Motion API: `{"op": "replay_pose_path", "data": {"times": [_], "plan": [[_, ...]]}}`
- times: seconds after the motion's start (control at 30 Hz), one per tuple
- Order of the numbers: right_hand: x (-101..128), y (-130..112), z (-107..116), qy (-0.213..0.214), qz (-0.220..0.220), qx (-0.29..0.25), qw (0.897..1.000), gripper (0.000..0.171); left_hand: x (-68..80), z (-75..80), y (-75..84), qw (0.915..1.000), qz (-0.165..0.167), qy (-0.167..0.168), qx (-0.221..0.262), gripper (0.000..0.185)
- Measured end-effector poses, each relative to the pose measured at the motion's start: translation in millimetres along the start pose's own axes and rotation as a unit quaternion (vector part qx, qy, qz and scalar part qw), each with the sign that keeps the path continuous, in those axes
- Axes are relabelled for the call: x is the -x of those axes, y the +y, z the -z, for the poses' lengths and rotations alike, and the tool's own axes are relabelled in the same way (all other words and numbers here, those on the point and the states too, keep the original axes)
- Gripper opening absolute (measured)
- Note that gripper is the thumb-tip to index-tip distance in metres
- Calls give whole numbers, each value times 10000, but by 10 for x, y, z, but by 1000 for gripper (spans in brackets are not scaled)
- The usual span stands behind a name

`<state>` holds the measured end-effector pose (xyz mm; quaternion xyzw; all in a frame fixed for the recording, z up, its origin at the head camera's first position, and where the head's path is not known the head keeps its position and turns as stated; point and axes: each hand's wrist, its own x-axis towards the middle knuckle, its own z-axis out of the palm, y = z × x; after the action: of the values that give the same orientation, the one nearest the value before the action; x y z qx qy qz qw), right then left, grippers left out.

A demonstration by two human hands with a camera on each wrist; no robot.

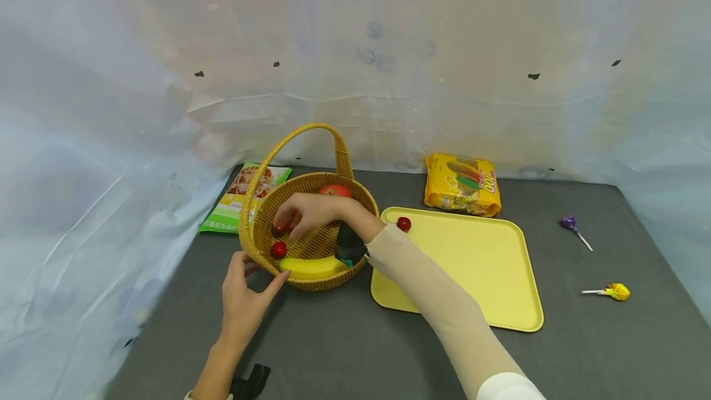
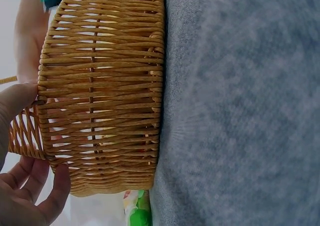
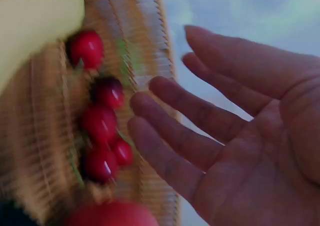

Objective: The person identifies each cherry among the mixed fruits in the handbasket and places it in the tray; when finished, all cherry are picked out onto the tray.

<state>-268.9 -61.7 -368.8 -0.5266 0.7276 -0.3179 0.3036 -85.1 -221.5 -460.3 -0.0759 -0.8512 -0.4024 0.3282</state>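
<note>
A yellow wicker basket with a tall handle stands left of centre. My left hand grips its near-left rim where the handle joins, thumb on one side and fingers on the other; the left wrist view shows the woven wall close up. My right hand is inside the basket's opening, above several red cherries. In the right wrist view its fingers are spread loosely and hold nothing. A banana lies along the basket's near side, and a round red fruit sits at the far side.
Right of the basket lies a yellow tray, with one cherry at its far-left corner. Behind it is a yellow snack bag. Purple and yellow lollipops lie farther right. A green packet is behind the basket.
</note>
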Motion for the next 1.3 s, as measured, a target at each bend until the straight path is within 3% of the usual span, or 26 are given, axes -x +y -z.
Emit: {"op": "replay_pose_path", "data": {"times": [0.1, 0.3, 0.67, 1.0, 1.13, 1.3], "plan": [[-235, -23, -121, -369, -280, -77, 9989, 42, 0, 10, -2, 10000, -22, -47, -12, 57], [-453, 19, -269, -597, -796, -245, 9947, 40, 15, 27, -20, 9998, -23, -191, 105, 56], [-516, 111, -358, -837, -1075, -213, 9905, 22, 7, 26, -13, 9997, 21, -231, 43, 57], [-488, 114, -374, -907, -1114, -151, 9895, 20, 16, 24, -23, 9997, 63, -234, -11, 57], [-282, 102, -224, -672, -645, -350, 9950, 20, 21, 18, -34, 9998, -14, -188, 37, 57], [203, 156, 25, -39, 290, -298, 9991, 24, 26, 27, -50, 9998, -79, -143, 77, 58]]}}
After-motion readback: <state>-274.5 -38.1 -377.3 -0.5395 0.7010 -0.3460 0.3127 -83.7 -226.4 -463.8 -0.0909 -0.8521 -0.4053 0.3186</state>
